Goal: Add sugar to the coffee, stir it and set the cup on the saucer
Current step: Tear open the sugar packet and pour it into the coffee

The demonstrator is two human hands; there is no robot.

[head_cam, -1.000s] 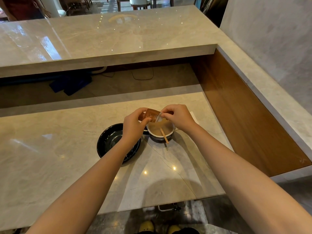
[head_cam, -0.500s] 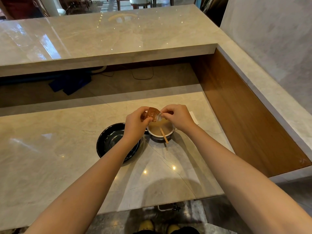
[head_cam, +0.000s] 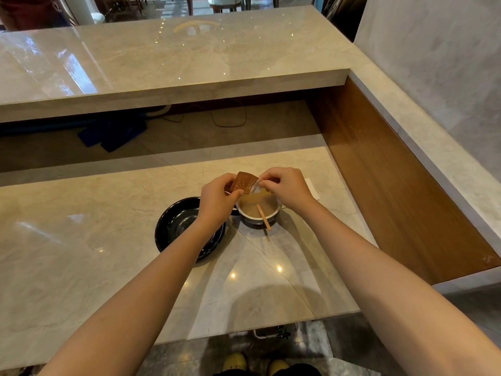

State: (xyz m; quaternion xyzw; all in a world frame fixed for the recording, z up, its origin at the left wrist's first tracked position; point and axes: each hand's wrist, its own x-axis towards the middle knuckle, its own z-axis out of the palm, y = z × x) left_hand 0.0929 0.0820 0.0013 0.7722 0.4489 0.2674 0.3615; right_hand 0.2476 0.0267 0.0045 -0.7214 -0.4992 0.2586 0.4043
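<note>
Brown sachet (head_cam: 244,183) stays pinched over the cup (head_cam: 259,213) between my left hand (head_cam: 220,202) and right hand (head_cam: 286,187), both closed on it; since before, little has moved. Stick (head_cam: 263,220) leans in the coffee, saucer (head_cam: 187,226) just beside the cup.

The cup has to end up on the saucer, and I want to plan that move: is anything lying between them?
Only the left hand, which hangs over the gap and the saucer's right side while both hands pinch the sugar packet. The saucer's visible part holds nothing. The cup stands just right of it.
</note>
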